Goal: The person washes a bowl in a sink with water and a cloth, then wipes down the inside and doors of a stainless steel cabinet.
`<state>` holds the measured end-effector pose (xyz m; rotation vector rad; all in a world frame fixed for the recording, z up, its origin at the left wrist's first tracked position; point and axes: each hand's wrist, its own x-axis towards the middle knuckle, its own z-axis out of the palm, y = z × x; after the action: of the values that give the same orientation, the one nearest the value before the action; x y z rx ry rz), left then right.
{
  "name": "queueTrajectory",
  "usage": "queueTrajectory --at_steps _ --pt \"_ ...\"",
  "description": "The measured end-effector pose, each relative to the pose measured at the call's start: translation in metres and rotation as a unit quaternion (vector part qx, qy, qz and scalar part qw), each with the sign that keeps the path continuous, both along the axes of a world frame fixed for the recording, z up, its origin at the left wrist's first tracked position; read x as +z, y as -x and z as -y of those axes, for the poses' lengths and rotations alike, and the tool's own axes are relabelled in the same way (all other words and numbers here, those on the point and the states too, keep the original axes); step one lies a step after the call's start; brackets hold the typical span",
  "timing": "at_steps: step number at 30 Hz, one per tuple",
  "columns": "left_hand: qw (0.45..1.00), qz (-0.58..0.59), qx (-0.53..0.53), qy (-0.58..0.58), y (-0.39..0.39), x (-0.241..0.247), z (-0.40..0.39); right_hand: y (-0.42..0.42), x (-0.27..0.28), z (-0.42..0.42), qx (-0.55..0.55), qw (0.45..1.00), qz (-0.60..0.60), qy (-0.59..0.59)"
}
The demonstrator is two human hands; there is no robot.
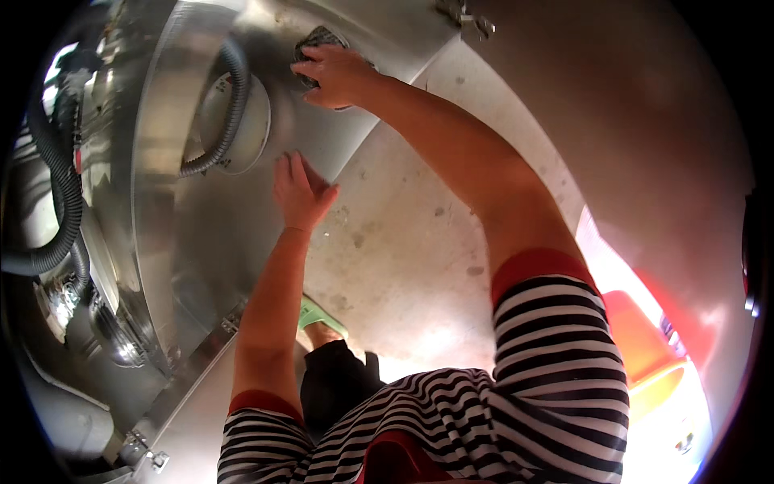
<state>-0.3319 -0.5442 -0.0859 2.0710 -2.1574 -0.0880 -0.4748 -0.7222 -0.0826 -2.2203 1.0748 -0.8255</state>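
Observation:
My right hand (pixel 335 75) is spread over a dark, wet-looking cloth (pixel 320 39) at the top centre, pressing it on the stainless steel surface of a cabinet (pixel 326 130). Below and to its left, my left hand (pixel 300 190) hovers over or rests near the steel edge, fingers apart, with nothing seen in it. A round, pale dish with small dark marks (pixel 257 121) lies left of both hands. Across it bends a grey corrugated drain hose (pixel 236 103).
More corrugated hose (pixel 72 206) and a metal sink strainer fitting (pixel 115 330) are at the left. Steel doors with hinges (pixel 145 451) flank the cabinet. Stained floor (pixel 393 242) lies beneath, with a green slipper (pixel 317 314) on a foot. Red and orange containers (pixel 635 333) are at the right.

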Motion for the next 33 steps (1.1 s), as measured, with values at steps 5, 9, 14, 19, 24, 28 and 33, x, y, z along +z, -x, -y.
queueTrajectory --at_steps 5,9,14,19,24,28,33 --pt "0.984 -0.142 -0.093 0.045 0.027 0.047 0.055 0.089 -0.006 -0.087 -0.157 0.974 0.162 -0.019" --pt "0.977 -0.052 -0.19 0.079 0.041 0.019 0.12 0.154 -0.07 -0.152 -0.267 0.956 -0.034 -0.118" --pt "0.986 -0.011 -0.146 0.078 0.028 -0.015 0.192 0.191 -0.106 -0.195 -0.261 0.936 -0.186 -0.144" --pt "0.99 0.127 -0.043 0.033 -0.017 -0.01 0.283 0.182 -0.11 -0.192 -0.271 0.933 -0.194 -0.134" --pt "0.993 0.112 -0.021 0.011 0.0 -0.017 0.256 0.186 -0.109 -0.196 -0.284 0.925 -0.211 -0.137" --pt "0.994 0.108 0.015 0.024 -0.007 -0.025 0.266 0.184 -0.111 -0.19 -0.279 0.926 -0.216 -0.135" --pt "0.984 0.146 0.076 -0.073 -0.024 0.002 0.349 0.178 -0.103 -0.189 -0.275 0.926 -0.224 -0.129"
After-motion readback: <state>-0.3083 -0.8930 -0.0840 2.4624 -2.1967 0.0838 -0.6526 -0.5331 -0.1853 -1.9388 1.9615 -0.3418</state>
